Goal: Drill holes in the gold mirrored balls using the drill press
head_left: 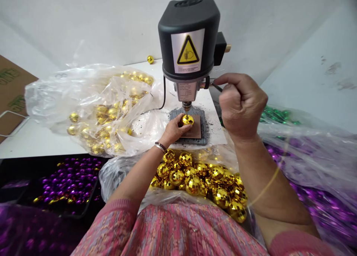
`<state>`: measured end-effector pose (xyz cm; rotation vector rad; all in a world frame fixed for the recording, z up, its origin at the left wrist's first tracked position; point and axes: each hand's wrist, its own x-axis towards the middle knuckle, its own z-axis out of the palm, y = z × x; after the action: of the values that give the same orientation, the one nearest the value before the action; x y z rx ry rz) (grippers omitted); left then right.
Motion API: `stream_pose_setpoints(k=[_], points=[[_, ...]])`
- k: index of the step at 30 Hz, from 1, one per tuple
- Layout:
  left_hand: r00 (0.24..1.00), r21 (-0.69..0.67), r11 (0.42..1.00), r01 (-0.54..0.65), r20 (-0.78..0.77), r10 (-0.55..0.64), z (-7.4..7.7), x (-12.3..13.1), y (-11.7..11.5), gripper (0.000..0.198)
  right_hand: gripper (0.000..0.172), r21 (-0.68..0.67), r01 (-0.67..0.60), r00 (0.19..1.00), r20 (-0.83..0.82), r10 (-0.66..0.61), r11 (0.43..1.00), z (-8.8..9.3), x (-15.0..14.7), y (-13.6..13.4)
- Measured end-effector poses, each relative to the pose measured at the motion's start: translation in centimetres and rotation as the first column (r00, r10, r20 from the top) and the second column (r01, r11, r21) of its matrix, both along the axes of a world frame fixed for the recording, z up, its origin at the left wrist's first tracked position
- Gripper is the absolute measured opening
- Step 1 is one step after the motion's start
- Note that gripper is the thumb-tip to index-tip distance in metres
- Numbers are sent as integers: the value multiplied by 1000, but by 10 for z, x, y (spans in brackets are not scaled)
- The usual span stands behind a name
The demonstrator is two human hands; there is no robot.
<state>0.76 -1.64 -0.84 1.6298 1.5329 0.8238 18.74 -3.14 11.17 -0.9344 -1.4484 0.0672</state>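
A small black bench drill (189, 36) stands on the white table (36, 140). Its bit (186, 108) points down onto a gold faceted ball (187, 119). My left hand (175, 129) pinches that ball and holds it on the brown pad (196, 130) of the drill's grey base. My right hand (241, 105) is closed in a fist round the drill's thin feed lever (216, 86), to the right of the drill head.
A clear bag of gold balls (106, 111) lies left of the drill. Another open bag of gold faceted balls (206, 181) sits in my lap. Purple balls (69, 179) fill a dark tray at lower left; purple and green balls (279, 114) in plastic lie right. A cardboard box (11, 92) stands far left.
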Motion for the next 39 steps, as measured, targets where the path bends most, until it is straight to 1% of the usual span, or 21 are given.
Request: stream_pose_setpoints(k=[4,9,13,17,23,26,30,32,33,36,39], points=[[999,18,999,33,-2,-33,-1,-1,1,57,31,32,37,995,92,-40,999,-16,3,-5],[999,24,999,42,-7,-42,-3,-2,1,58,32,95,70,986,143,-83,993,-27,5,-4],[999,-1,999,42,26,-42,-3,-1,0,63,32,166,93,980,157,-119,982,-35,5,-2],[1000,-24,1000,5,-11,-5,0,-1,-2,68,32,213,105,983,129,-134,971,-40,2,-2],[999,-15,1000,11,-50,-11,0,-1,-2,65,34,172,118,987,91,-135,978,-43,1,-2],[999,-10,1000,10,-47,-11,-2,-2,-2,65,34,149,117,987,91,-131,982,-51,2,-2],[999,-7,1000,13,-42,-13,-3,-2,-2,64,32,143,82,992,87,-95,986,-62,2,-4],[999,-3,1000,9,-32,-9,-4,-2,-1,65,33,129,84,995,47,-90,988,-58,0,-3],[1000,1,1000,1,-25,-1,-4,-1,0,64,34,123,86,996,25,-90,989,-52,-1,-2],[1000,12,1000,-28,3,28,-5,2,1,62,35,92,89,994,-64,-84,992,-21,-5,6],[996,6,998,-58,61,57,-2,0,-4,56,36,17,74,986,-149,-71,997,10,-8,17]])
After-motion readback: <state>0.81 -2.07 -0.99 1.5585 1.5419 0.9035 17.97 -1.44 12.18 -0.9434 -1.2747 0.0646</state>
